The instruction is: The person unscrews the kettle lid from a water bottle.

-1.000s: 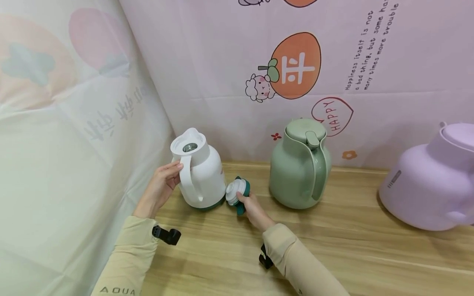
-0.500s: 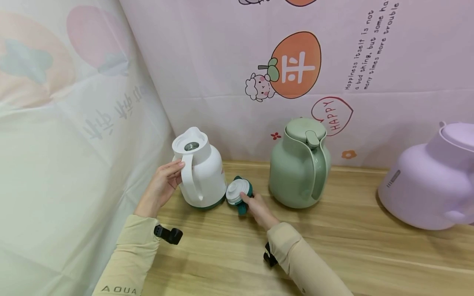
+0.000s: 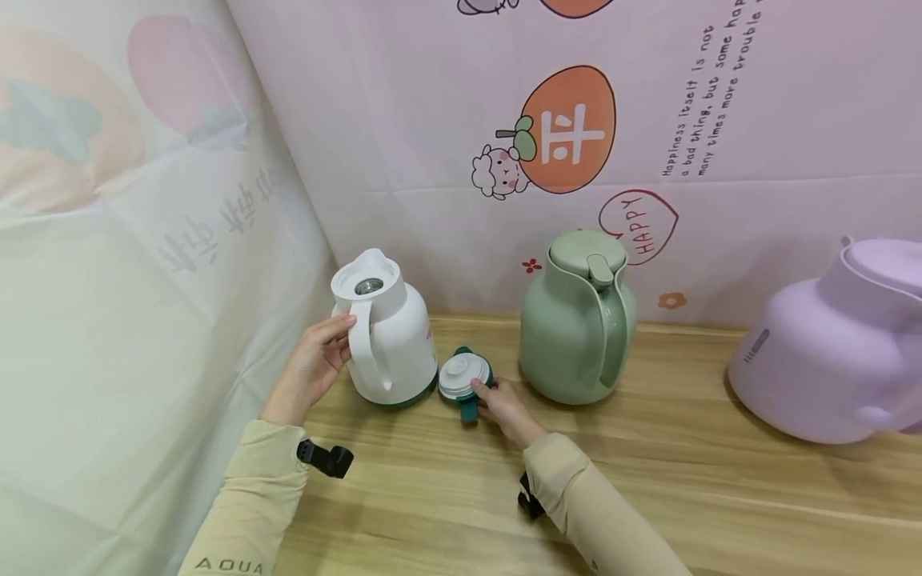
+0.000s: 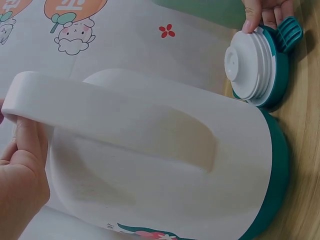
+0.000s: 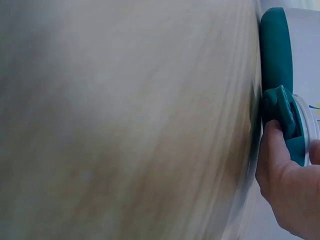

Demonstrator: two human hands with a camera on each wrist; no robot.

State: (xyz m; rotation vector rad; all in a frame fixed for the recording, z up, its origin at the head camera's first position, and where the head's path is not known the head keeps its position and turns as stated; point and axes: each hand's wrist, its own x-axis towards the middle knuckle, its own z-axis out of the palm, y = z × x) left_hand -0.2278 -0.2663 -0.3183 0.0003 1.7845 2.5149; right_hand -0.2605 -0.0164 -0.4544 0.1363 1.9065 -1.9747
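Wood-grain table (image 3: 403, 504): your left hand (image 3: 314, 362) grips the white jug (image 3: 403, 344) by its handle (image 3: 364, 348); your right hand (image 3: 507, 410) pinches the upturned lid (image 3: 461, 371).

The left hand (image 4: 25, 175) holds the handle (image 4: 120, 120) of a big white jug (image 4: 150, 195) near the bend at its top. Far from this grip, by the jug's green bottom (image 4: 278, 165), the right hand (image 4: 267, 12) pinches a white and green lid (image 4: 250, 65) close to the wooden table (image 4: 306, 150). Beyond the grip is a cloth (image 4: 127, 55) with a red flower (image 4: 167, 31).
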